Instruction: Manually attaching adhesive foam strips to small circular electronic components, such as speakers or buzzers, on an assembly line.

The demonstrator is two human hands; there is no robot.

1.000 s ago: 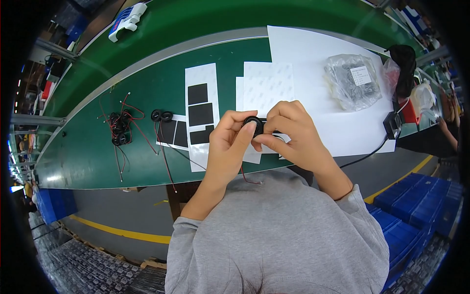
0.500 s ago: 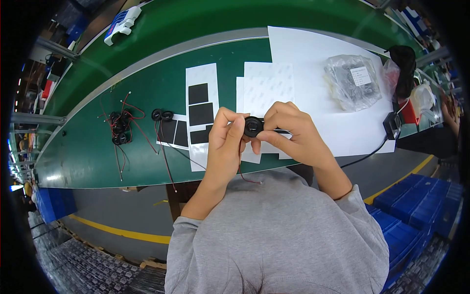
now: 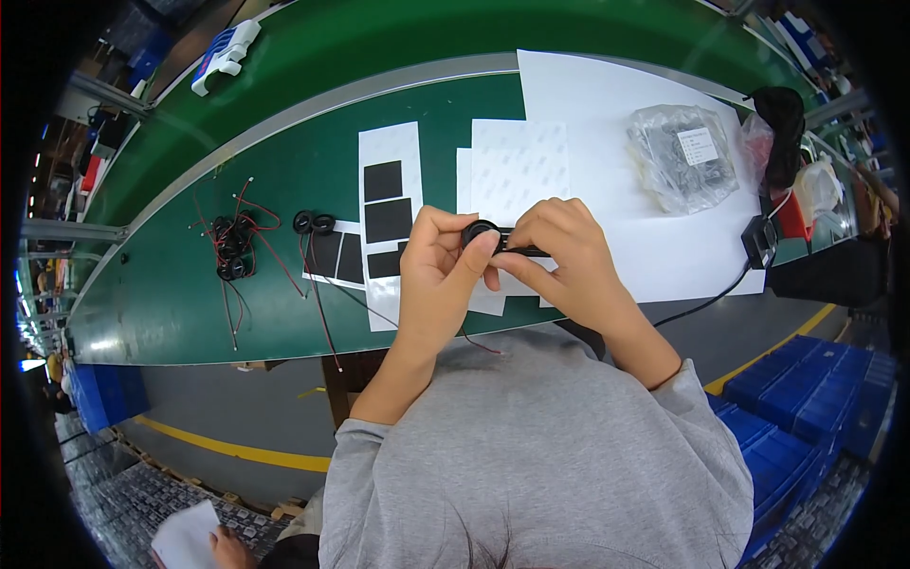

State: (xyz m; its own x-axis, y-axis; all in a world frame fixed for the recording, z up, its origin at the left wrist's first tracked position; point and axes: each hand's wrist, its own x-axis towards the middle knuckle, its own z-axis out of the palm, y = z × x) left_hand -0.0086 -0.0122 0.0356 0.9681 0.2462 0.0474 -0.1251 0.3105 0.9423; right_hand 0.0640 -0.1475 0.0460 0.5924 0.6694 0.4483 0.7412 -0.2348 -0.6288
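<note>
Above the bench's front part, my left hand (image 3: 434, 270) is closed on a small round black speaker (image 3: 480, 230), its thumb lying across the speaker's face. A thin red-and-black wire hangs from it toward my shirt. My right hand (image 3: 561, 248) is closed in a pinch beside the speaker, on a narrow black strip-like piece (image 3: 533, 253) mostly covered by the fingers; its exact kind cannot be made out. Behind my left hand lies a white backing sheet (image 3: 389, 147) with black rectangular pads (image 3: 389, 220). Two more round black speakers (image 3: 314, 223) with wires rest to its left.
At left lies a tangle of wired speakers (image 3: 232, 247). White sheets (image 3: 517, 161) and a clear plastic bag (image 3: 682, 159) lie at centre and right. A black box with a cable (image 3: 759, 242) sits at the right edge. Behind me, another person's hand (image 3: 230, 548) holds white paper (image 3: 188, 536).
The speaker has tilted and shifted slightly left in my left hand, whose thumb now covers more of it. My right fingers have shifted slightly. Another person's hand with paper has appeared at lower left.
</note>
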